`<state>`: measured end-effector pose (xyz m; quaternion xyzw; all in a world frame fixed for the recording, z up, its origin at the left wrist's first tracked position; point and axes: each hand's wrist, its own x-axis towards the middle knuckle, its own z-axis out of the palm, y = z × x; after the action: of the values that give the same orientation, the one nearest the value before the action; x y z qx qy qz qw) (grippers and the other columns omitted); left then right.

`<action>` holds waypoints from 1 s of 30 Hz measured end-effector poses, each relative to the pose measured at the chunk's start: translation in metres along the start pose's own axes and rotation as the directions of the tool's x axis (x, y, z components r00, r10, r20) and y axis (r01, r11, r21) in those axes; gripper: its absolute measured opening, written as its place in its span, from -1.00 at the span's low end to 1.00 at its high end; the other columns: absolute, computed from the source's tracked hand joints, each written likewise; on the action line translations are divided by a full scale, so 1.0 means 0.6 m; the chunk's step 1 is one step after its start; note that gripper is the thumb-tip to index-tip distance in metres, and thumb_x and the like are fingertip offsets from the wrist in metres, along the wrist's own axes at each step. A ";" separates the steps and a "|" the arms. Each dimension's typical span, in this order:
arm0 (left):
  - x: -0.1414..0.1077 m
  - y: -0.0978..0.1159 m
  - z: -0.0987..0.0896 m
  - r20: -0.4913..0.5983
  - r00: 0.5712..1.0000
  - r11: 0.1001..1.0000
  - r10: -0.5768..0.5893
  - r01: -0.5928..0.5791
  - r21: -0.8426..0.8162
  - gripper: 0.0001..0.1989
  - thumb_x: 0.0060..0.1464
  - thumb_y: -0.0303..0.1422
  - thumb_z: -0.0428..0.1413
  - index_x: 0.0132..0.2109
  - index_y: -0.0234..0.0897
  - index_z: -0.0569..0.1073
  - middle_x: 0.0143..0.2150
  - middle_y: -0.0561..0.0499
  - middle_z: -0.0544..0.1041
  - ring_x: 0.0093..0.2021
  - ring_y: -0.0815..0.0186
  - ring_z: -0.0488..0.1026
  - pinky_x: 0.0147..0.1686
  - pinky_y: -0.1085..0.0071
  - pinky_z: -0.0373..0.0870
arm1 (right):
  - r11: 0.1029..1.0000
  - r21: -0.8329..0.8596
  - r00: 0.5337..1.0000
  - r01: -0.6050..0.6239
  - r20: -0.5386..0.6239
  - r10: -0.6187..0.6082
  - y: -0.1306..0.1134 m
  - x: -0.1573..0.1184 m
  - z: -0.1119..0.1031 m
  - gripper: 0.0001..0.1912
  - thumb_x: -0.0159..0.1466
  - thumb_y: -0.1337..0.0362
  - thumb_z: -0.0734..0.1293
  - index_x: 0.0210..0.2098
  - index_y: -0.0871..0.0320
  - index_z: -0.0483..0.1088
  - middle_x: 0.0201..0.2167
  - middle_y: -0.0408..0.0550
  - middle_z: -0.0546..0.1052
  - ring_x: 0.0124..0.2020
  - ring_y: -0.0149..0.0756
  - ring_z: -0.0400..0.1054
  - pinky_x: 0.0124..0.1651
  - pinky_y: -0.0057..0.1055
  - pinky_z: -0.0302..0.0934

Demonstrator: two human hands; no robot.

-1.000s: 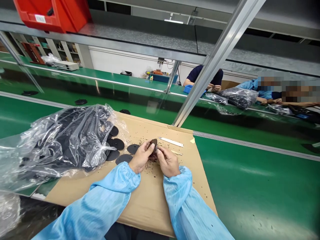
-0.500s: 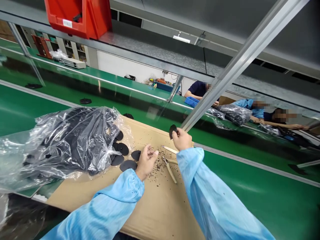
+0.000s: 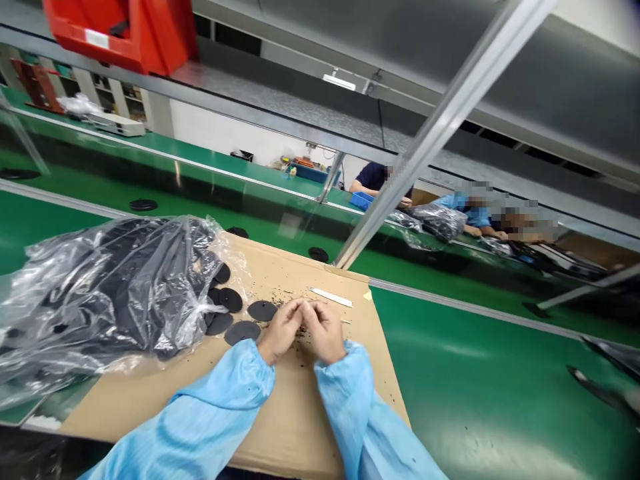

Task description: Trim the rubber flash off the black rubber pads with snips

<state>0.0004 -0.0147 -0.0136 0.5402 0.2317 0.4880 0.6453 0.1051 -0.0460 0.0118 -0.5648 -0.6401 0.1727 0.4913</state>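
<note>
My left hand (image 3: 283, 330) and my right hand (image 3: 324, 331) meet at the fingertips above a flat cardboard sheet (image 3: 300, 407). Whatever lies between the fingers, if anything, is hidden. Black crumbs are scattered on the cardboard around them. Nearest my left hand lie several flat black rubber discs, among them one (image 3: 262, 310) and another (image 3: 242, 332). Farther left, a clear plastic bag of black discs (image 3: 115, 287) slumps on the cardboard. A white strip (image 3: 330, 297) lies just beyond my right hand. A black disc (image 3: 319, 254) rests on the green belt past the cardboard's far edge.
The cardboard lies on a green conveyor belt (image 3: 475, 360) with a metal side rail (image 3: 465, 313). A slanted aluminium post (image 3: 430, 147) rises at the far right of the cardboard. Across the line, co-workers (image 3: 470, 213) sit by a blue bin (image 3: 361, 200). A red bin (image 3: 120, 33) sits overhead.
My raised right hand has come down beside my left hand, and the disc it held no longer shows there. A black disc now lies on the belt. The view has shifted slightly.
</note>
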 end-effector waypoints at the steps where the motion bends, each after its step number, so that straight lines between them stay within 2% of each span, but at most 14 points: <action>1: -0.004 0.003 0.000 0.054 0.998 0.999 -0.038 0.038 0.003 -0.54 0.15 -0.05 0.02 -0.02 -0.34 0.47 0.00 -0.18 0.50 0.02 0.13 0.41 0.08 0.23 0.28 | 0.997 0.075 1.000 -0.009 -0.007 0.009 0.009 -0.011 0.005 -0.51 0.33 -0.04 0.13 -0.53 0.16 0.36 -0.59 -0.10 0.40 -0.53 -0.37 0.28 -0.42 -0.44 0.20; 4: -0.012 0.005 -0.003 0.161 0.976 0.988 -0.148 0.152 -0.012 -0.55 0.11 -0.09 0.07 -0.01 -0.33 0.50 -0.01 -0.17 0.51 0.01 0.07 0.42 0.06 0.19 0.30 | 0.988 0.155 0.998 -0.007 0.068 -0.004 0.036 -0.029 0.015 -0.33 0.34 -0.16 -0.02 -0.70 0.14 0.18 -0.73 -0.17 0.23 -0.66 -0.43 0.12 -0.52 -0.45 0.08; 8: -0.017 0.003 -0.010 0.245 0.952 0.980 -0.185 0.196 -0.019 -0.59 0.11 -0.15 0.08 0.02 -0.30 0.50 0.04 -0.18 0.49 0.11 0.02 0.35 0.11 0.19 0.26 | 0.993 0.107 0.974 -0.056 0.225 0.031 0.041 -0.042 0.012 -0.33 0.29 -0.20 0.07 -0.68 0.18 0.28 -0.71 -0.17 0.26 -0.61 -0.44 0.17 -0.49 -0.48 0.10; 13: -0.021 0.004 -0.012 0.308 0.875 0.927 -0.373 0.365 0.085 -0.53 0.05 -0.15 0.14 0.06 -0.33 0.47 0.00 -0.21 0.50 0.13 -0.04 0.31 0.11 0.14 0.27 | 0.982 0.052 0.902 -0.182 0.406 0.146 0.019 -0.046 -0.001 -0.61 0.14 -0.08 0.38 -0.40 0.16 0.50 -0.45 -0.14 0.50 -0.28 -0.31 0.40 -0.24 -0.48 0.23; 17: -0.023 -0.002 -0.014 0.288 0.823 0.868 -0.490 0.489 0.080 -0.49 0.06 -0.17 0.14 0.11 -0.31 0.42 -0.06 -0.18 0.52 0.10 -0.04 0.35 0.10 0.14 0.29 | 0.972 0.020 0.868 -0.236 0.454 0.201 0.019 -0.040 0.001 -0.62 0.05 -0.04 0.46 -0.32 0.13 0.51 -0.33 -0.15 0.53 -0.14 -0.26 0.40 -0.09 -0.47 0.23; 22: -0.025 -0.008 -0.018 0.214 0.830 0.853 -0.515 0.521 0.033 -0.46 0.04 -0.18 0.16 0.17 -0.18 0.34 -0.04 -0.11 0.52 0.10 -0.03 0.34 0.07 0.15 0.32 | 0.963 -0.019 0.854 -0.267 0.459 0.246 0.010 -0.038 0.002 -0.59 -0.01 -0.04 0.50 -0.34 0.15 0.49 -0.35 -0.15 0.52 -0.13 -0.24 0.40 -0.08 -0.46 0.23; 25: -0.025 -0.005 -0.017 0.208 0.829 0.851 -0.519 0.524 0.037 -0.45 0.03 -0.19 0.17 0.17 -0.19 0.34 -0.01 -0.12 0.50 0.11 -0.04 0.33 0.06 0.15 0.34 | 0.966 -0.007 0.863 -0.258 0.449 0.233 -0.002 -0.041 -0.009 -0.57 0.00 -0.05 0.50 -0.31 0.15 0.49 -0.34 -0.15 0.51 -0.13 -0.24 0.40 -0.08 -0.46 0.24; 30: -0.024 0.003 -0.012 0.203 0.829 0.851 -0.521 0.523 0.048 -0.48 0.04 -0.20 0.17 0.16 -0.18 0.35 0.04 -0.08 0.47 0.12 0.02 0.32 0.06 0.21 0.33 | 0.955 -0.015 0.848 -0.295 0.457 0.269 -0.009 -0.041 -0.014 -0.58 0.01 -0.04 0.50 -0.30 0.15 0.48 -0.33 -0.14 0.51 -0.13 -0.24 0.39 -0.08 -0.46 0.24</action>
<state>-0.0125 -0.0243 -0.0173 0.5015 0.2990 0.2351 0.7770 0.1061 -0.0727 0.0093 -0.5824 -0.6423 0.3878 0.3128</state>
